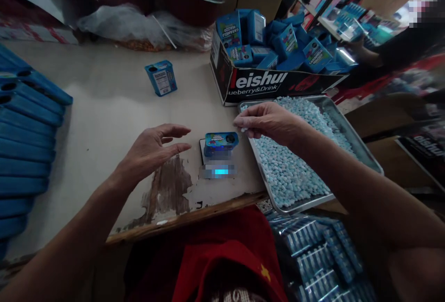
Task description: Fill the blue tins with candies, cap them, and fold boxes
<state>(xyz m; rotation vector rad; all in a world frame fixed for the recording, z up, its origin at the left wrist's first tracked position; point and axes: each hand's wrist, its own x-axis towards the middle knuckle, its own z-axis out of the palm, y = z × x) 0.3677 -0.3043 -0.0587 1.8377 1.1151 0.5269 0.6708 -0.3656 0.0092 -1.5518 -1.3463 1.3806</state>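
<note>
A small blue candy box [219, 140] stands on a little digital scale [205, 162] with a lit blue display; a dark round hole shows in the box's top. Just left of it, my left hand [156, 147] hovers with fingers and thumb apart, holding nothing. My right hand [269, 121] is to the box's right, over the near-left edge of a metal tray [259, 165]. Its fingers are pinched together, with pale candies [244, 129] showing beneath the fingertips. Many light-blue and white candies [295, 172] fill the tray.
Another blue box [162, 78] stands farther back on the worn table [114, 89]. Flattened blue boxes [28, 144] line the left side. A black carton [250, 84] heaped with blue boxes stands behind the tray. Wrapped packs [316, 251] lie below the table; a person's arm [378, 56] is at right.
</note>
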